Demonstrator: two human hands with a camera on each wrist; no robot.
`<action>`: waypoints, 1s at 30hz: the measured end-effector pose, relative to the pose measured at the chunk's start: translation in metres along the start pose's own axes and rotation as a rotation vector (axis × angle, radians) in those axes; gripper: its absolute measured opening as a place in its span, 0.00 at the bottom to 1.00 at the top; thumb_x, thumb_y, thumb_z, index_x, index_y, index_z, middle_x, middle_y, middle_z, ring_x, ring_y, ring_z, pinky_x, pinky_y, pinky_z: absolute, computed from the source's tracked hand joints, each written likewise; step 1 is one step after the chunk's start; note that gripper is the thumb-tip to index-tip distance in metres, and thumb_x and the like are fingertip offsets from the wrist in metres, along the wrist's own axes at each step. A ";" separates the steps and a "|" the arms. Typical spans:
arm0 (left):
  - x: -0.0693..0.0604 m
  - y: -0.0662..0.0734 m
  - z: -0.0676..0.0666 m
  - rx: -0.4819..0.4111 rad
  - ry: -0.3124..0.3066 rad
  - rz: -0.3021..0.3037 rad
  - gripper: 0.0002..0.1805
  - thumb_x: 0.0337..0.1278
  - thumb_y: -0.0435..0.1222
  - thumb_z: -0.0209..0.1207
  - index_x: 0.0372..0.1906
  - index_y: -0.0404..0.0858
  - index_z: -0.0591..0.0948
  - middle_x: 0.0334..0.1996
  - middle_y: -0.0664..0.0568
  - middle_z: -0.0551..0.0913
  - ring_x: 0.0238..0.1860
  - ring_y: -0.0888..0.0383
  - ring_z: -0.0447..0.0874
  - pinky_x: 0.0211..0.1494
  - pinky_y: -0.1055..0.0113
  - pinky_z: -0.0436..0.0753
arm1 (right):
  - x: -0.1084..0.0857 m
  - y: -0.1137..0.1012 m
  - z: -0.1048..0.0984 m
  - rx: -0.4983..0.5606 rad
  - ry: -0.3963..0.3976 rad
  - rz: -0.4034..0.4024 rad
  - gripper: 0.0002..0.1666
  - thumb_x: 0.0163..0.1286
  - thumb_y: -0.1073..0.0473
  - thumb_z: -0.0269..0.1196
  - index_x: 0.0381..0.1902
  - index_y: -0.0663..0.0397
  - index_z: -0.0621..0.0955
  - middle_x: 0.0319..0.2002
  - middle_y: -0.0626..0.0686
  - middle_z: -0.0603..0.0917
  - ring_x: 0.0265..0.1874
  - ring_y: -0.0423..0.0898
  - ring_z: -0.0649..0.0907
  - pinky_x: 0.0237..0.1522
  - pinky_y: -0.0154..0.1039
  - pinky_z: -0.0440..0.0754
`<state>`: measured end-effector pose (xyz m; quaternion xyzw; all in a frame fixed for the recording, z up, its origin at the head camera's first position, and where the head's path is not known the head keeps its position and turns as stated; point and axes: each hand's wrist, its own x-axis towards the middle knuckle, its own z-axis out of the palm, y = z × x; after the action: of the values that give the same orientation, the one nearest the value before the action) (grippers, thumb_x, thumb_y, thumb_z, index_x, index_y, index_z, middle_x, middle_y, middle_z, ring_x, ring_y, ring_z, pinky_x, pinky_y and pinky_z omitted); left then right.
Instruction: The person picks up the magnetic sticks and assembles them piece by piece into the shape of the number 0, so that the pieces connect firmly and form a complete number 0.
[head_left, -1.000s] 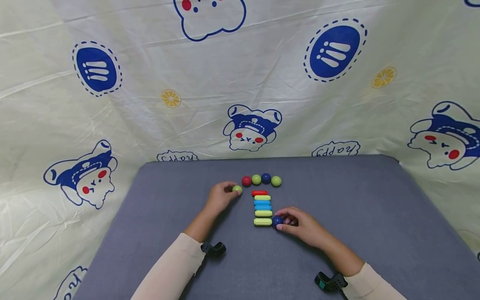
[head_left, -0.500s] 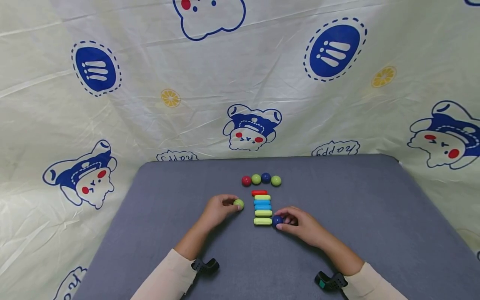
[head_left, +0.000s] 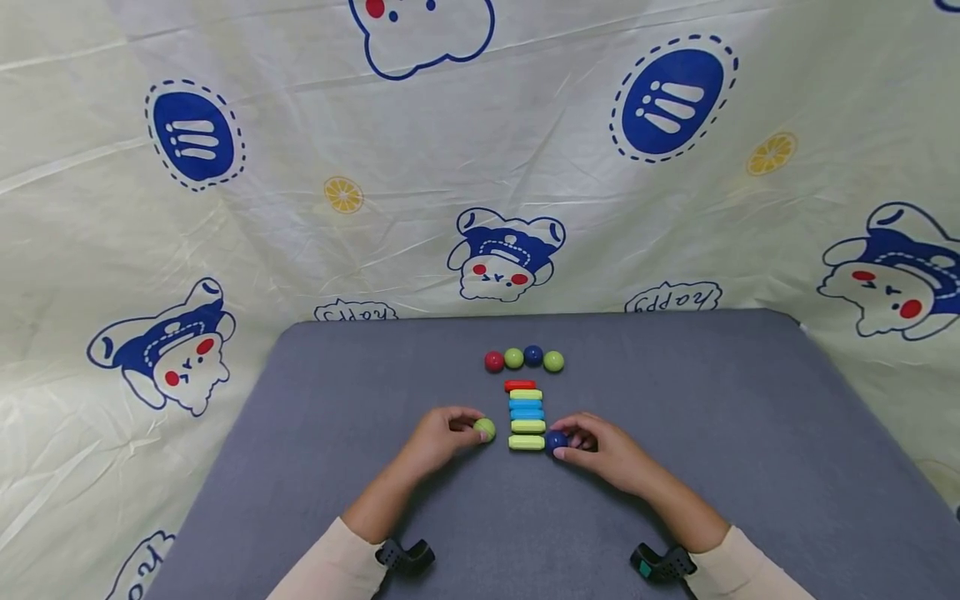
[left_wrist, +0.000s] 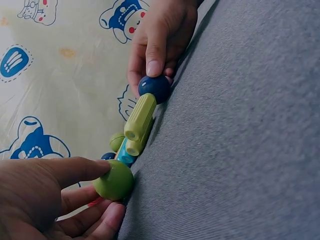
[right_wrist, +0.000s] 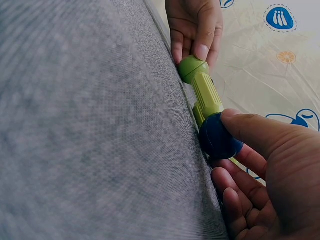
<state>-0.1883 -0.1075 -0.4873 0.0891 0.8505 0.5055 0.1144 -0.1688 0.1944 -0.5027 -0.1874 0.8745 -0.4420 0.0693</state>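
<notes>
My left hand (head_left: 444, 439) pinches a green ball (head_left: 485, 429) between thumb and fingers, a short gap to the left of the nearest yellow-green rod (head_left: 527, 442). On that rod's right end sits a dark blue ball (head_left: 556, 442), pinched by my right hand (head_left: 603, 450). In the right wrist view the blue ball (right_wrist: 220, 136) touches the rod (right_wrist: 207, 94). Beyond this rod lie more short rods in a column: another yellow-green one (head_left: 528, 426), blue ones (head_left: 527, 409), a further yellow-green one (head_left: 526, 395) and a red rod (head_left: 521, 385).
Behind the rods, a row holds a red ball (head_left: 494, 361), a green ball (head_left: 513, 358), a blue ball (head_left: 533, 356) and another green ball (head_left: 553, 361). The grey cloth-covered table (head_left: 345, 375) ends at a printed curtain (head_left: 405, 250).
Pinching the green ball, my left hand has come nearer and slightly to the right, from beside the red ball to level with the nearer rods. My right hand and its blue ball stay put.
</notes>
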 end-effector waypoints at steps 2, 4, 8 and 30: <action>-0.002 -0.001 0.001 -0.002 -0.006 0.011 0.15 0.57 0.39 0.71 0.48 0.38 0.87 0.39 0.49 0.88 0.39 0.62 0.81 0.42 0.67 0.80 | 0.000 0.000 0.000 0.002 -0.001 0.000 0.20 0.67 0.50 0.70 0.54 0.47 0.84 0.42 0.48 0.82 0.37 0.35 0.78 0.40 0.31 0.77; -0.003 0.000 0.003 0.003 -0.010 0.017 0.15 0.57 0.40 0.71 0.48 0.38 0.87 0.39 0.49 0.88 0.39 0.62 0.81 0.42 0.68 0.81 | 0.000 0.000 0.001 0.004 0.000 0.002 0.20 0.67 0.50 0.70 0.54 0.47 0.84 0.42 0.48 0.82 0.37 0.35 0.77 0.40 0.31 0.77; -0.006 0.001 0.005 0.038 -0.027 0.047 0.16 0.57 0.40 0.71 0.48 0.38 0.88 0.42 0.48 0.89 0.42 0.61 0.83 0.45 0.68 0.82 | 0.000 -0.001 0.001 0.012 0.002 0.007 0.20 0.67 0.51 0.71 0.54 0.48 0.84 0.42 0.48 0.82 0.37 0.35 0.77 0.39 0.31 0.77; -0.013 0.002 0.011 -0.007 -0.055 0.053 0.15 0.60 0.42 0.69 0.50 0.44 0.87 0.47 0.52 0.88 0.47 0.59 0.83 0.49 0.64 0.81 | 0.000 0.000 0.001 0.003 0.005 0.010 0.20 0.67 0.49 0.70 0.54 0.46 0.83 0.43 0.48 0.82 0.38 0.37 0.77 0.40 0.31 0.77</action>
<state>-0.1728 -0.1007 -0.4898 0.1250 0.8426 0.5088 0.1247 -0.1682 0.1935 -0.5036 -0.1816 0.8750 -0.4434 0.0698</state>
